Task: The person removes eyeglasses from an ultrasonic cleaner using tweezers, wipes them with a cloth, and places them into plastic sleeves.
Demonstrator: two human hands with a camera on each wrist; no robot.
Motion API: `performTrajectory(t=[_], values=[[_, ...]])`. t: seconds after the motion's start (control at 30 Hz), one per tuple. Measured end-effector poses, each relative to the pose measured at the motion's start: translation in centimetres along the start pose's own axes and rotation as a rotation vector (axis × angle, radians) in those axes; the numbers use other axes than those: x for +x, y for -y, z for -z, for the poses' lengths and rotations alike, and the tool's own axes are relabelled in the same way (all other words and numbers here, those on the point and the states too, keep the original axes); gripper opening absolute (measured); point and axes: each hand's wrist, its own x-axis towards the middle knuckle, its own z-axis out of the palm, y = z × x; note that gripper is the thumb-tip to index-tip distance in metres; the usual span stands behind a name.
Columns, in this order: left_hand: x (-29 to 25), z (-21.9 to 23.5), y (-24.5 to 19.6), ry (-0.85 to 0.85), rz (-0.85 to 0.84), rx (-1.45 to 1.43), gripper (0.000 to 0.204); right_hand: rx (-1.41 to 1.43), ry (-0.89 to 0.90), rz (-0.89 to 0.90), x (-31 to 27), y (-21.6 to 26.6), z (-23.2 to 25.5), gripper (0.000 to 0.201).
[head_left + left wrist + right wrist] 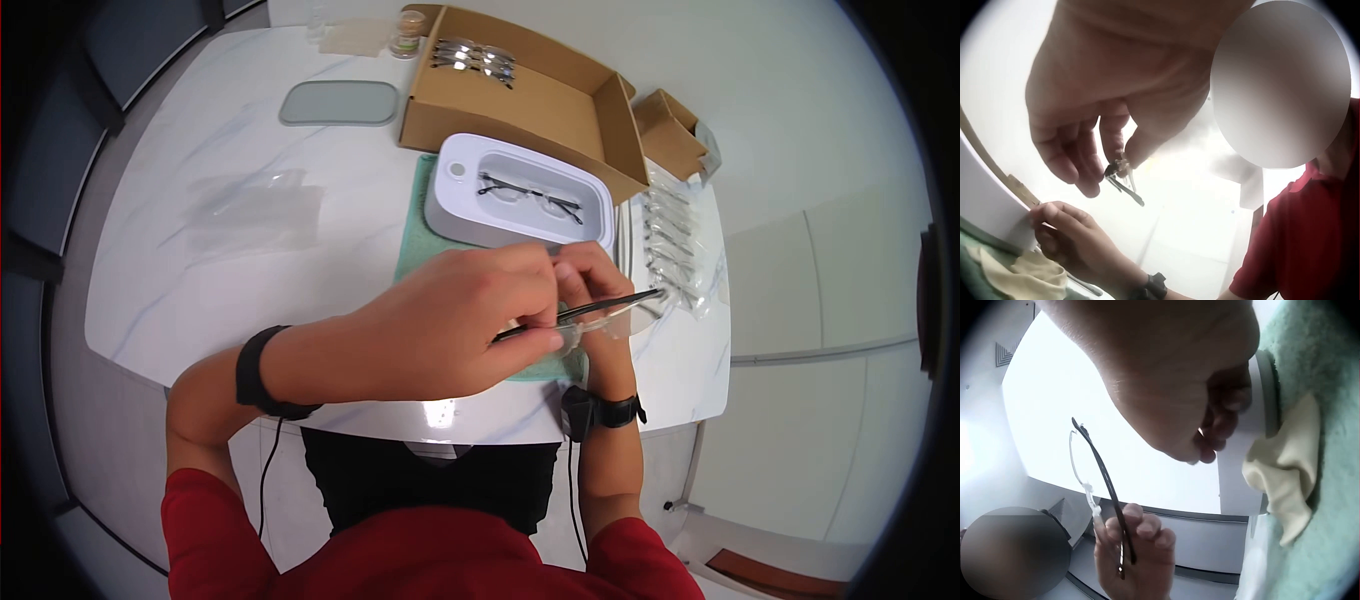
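Note:
My left hand (470,320) pinches a pair of eyeglasses (590,325) between thumb and fingers, with dark temples and clear lenses. In the right wrist view these eyeglasses (1109,487) hang beyond the right hand, a temple pointing up. My right hand (592,275) is beside the left, close to the front rim of a white ultrasonic cleaner (455,205). Its fingers (1219,425) are curled, and nothing shows between them. Inside the cleaner's basin lies a second pair of eyeglasses (530,193). Under the cleaner spreads a green towel (415,245) with a crumpled cream cloth (1285,475) on it.
Behind the cleaner stands an open cardboard box (540,85) holding several eyeglasses (475,60). Bagged eyeglasses (672,235) line the right side, near a small carton (668,130). To the left are a grey tray (338,103), a clear bag (255,215) and a small jar (407,35).

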Motion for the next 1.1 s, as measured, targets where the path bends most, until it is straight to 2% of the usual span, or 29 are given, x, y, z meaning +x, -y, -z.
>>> performTrajectory(t=[0.07,0.1,0.13,0.2,0.23,0.33,0.37,0.4,0.47,0.57,0.6,0.67,0.77,0.8,0.83,0.93,0.97,1.0,1.07,1.1], values=[[0.0,-0.1,0.0,0.023,0.030,-0.010,0.012,0.308,-0.162,-0.203,0.0,0.5,0.3,0.008],[0.0,-0.3,0.1,0.035,0.068,-0.012,0.011,0.328,-0.180,-0.156,0.0,0.4,0.4,0.020],[-0.1,-0.3,0.1,0.045,0.058,-0.019,0.011,0.319,-0.193,-0.157,-0.2,0.5,0.7,0.020],[-0.1,-0.2,0.3,0.066,0.070,0.043,0.010,0.592,-0.227,-0.196,-0.2,0.7,1.1,0.035],[0.0,-0.3,0.3,0.074,0.066,0.048,0.010,0.647,-0.161,-0.112,-0.1,0.0,1.4,0.051],[-0.1,0.1,0.1,0.059,0.089,0.076,0.009,0.798,-0.112,-0.089,-0.1,0.3,1.4,0.059],[0.0,0.2,0.1,0.039,0.093,0.096,0.009,0.747,-0.029,-0.065,-0.3,-0.4,2.0,0.053],[0.0,0.2,0.0,0.018,0.104,0.121,0.009,0.784,-0.027,-0.054,-0.5,-0.6,2.4,0.053],[-0.1,0.3,0.4,-0.021,0.105,0.172,0.009,0.634,0.023,-0.071,-0.8,-0.9,2.5,0.039],[-1.4,-0.2,1.1,-0.086,0.115,0.177,0.010,0.630,0.028,-0.068,-0.6,-0.5,2.2,0.020],[-1.8,-0.3,1.1,-0.124,0.110,0.139,0.010,0.666,0.028,-0.069,-0.4,-0.4,2.2,0.020],[-3.0,-0.9,0.5,-0.107,0.168,0.136,0.009,0.623,0.168,-0.075,-0.6,-0.1,2.1,0.014],[-5.1,-1.3,-0.4,-0.152,0.211,0.039,0.008,0.631,0.217,-0.087,-0.6,0.1,1.8,0.010],[-6.2,-0.9,-0.1,-0.265,0.204,0.045,0.009,0.626,0.245,-0.083,-0.4,-0.1,1.8,0.010],[-7.4,-0.6,0.4,-0.372,0.196,0.047,0.010,0.631,0.197,-0.118,-0.4,0.1,1.6,0.012],[-10.2,2.0,2.8,-0.600,0.296,0.211,0.002,0.685,0.132,-0.249,-0.4,-0.2,1.6,0.013],[-10.9,3.3,3.6,-0.677,0.378,0.317,0.006,0.686,0.130,-0.264,-0.3,-0.5,1.5,0.014],[-11.1,4.6,4.2,-0.669,0.385,0.323,0.006,0.696,0.126,-0.268,-0.2,-0.5,1.4,0.014],[-11.4,6.8,4.9,-0.725,0.498,0.639,0.016,0.680,0.115,-0.283,-0.2,-0.3,1.3,0.015],[-11.4,7.4,5.3,-0.719,0.503,0.646,0.016,0.666,0.133,-0.279,-0.2,-0.3,1.3,0.015]])
